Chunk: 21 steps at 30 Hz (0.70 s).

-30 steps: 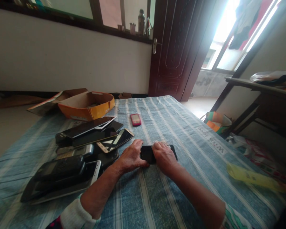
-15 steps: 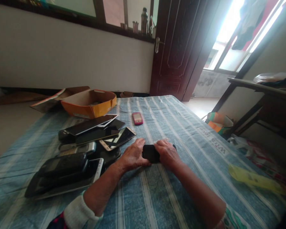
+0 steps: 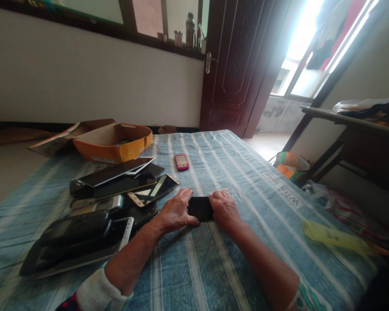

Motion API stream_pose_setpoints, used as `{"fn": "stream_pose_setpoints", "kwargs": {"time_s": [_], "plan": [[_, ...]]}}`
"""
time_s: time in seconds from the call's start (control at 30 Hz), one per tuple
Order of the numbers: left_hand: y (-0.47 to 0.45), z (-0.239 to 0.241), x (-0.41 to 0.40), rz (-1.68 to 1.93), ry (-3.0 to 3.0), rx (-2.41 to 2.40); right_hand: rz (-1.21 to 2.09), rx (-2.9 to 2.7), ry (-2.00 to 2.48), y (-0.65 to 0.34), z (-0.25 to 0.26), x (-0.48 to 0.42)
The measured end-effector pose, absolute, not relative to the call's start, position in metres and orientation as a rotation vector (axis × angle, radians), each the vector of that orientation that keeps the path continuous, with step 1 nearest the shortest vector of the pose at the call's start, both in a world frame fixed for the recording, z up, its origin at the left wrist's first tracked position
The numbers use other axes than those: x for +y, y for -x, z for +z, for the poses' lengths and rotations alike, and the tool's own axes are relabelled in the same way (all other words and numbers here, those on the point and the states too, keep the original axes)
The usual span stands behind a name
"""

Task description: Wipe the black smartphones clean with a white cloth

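Observation:
A black phone (image 3: 200, 208) lies flat on the blue striped cloth (image 3: 214, 268) in the middle of the view. My left hand (image 3: 175, 211) grips its left end, fingers curled over the edge. My right hand (image 3: 224, 210) covers its right end with the fingers bent down on it. A pile of several dark phones and tablets (image 3: 97, 207) lies just left of my left hand. A small pink phone (image 3: 181, 161) rests alone farther back on the cloth.
An orange cardboard box (image 3: 115, 142) and its lid (image 3: 68, 134) sit at the far left edge. A yellow plastic bag (image 3: 333, 236) lies at the right. A dark table (image 3: 353, 134) and a wooden door (image 3: 236, 65) stand beyond.
My right hand has slid farther over the black phone, hiding its right end. The phone and both hands stay in the same spot on the cloth.

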State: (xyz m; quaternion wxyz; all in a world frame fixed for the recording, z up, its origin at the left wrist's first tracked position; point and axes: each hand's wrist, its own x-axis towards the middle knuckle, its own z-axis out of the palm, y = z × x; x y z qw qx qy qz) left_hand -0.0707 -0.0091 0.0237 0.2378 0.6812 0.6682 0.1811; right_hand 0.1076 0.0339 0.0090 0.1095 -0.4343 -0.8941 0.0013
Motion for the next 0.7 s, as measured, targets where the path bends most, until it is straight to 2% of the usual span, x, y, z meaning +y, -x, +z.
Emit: {"fn": "stream_pose_setpoints", "kwargs": {"time_s": [0.27,0.43,0.7], "plan": [[0.077,0.012,-0.005,0.548,-1.956,1.826,0.084,-2.706,1.089,-0.053,0.012,0.031],[0.074,0.018,-0.007,0.532,-1.891,1.815,0.076,-2.7,1.088,-0.078,0.011,0.034],[0.074,0.023,-0.008,0.523,-1.888,1.753,-0.004,-2.534,1.372,-0.147,-0.003,0.044]]}}
